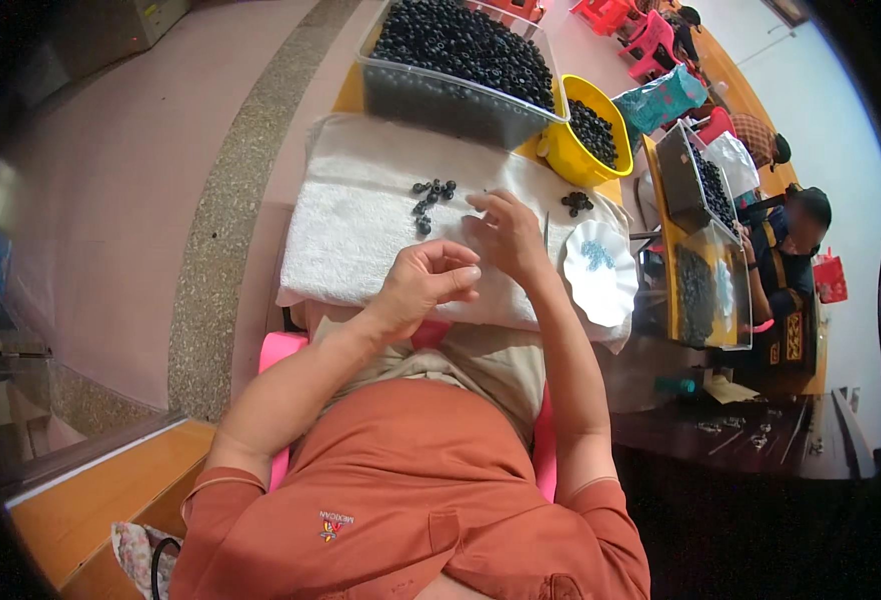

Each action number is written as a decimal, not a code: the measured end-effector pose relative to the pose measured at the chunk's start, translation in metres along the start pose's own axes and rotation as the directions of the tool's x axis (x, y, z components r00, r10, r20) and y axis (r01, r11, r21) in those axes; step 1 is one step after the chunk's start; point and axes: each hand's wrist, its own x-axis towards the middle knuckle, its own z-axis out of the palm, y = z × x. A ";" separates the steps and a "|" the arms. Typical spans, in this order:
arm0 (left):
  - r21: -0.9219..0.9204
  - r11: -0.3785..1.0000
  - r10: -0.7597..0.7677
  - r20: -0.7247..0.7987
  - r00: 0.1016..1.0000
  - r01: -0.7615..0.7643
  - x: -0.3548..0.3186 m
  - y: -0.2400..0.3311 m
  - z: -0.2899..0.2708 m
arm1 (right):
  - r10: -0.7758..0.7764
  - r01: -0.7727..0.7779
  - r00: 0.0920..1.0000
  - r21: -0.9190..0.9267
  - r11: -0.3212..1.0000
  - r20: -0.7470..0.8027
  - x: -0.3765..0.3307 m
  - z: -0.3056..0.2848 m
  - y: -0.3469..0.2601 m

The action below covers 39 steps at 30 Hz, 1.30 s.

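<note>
My left hand (429, 287) is over the near part of a white towel (346, 215), thumb and forefinger brought together. Whatever may be in that pinch is too small to make out. Just beyond it and to the right is my right hand (509, 235), its fingers bent but apart, with nothing visible in them. A loose group of small round black parts (424, 208) lies on the towel left of my right hand. Another small black cluster (577, 203) rests to its right. A white fluted dish (601, 290) holds tiny bluish pieces (596, 255). A thin tool (547, 228) lies between dish and hand.
Behind the towel stands a large clear bin (441, 95) heaped with black parts. A yellow basket (559, 158) beside it holds more. At right, a person (791, 240) sits at another table with a grey bin (676, 170) and a clear tray (741, 325).
</note>
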 end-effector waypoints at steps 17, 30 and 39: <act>0.021 1.000 0.011 -0.034 0.999 -0.010 -0.001 0.001 0.000 | 0.017 0.045 0.979 -0.301 0.952 0.202 0.036 0.022 -0.002; -0.004 1.000 -0.021 -0.054 0.998 0.020 0.000 -0.001 0.000 | -0.141 0.195 0.971 -0.300 0.934 0.195 0.041 0.028 -0.002; -0.019 1.000 -0.012 -0.067 0.998 0.011 -0.001 0.001 -0.002 | -0.085 0.138 0.975 -0.259 0.956 0.204 0.042 0.026 -0.014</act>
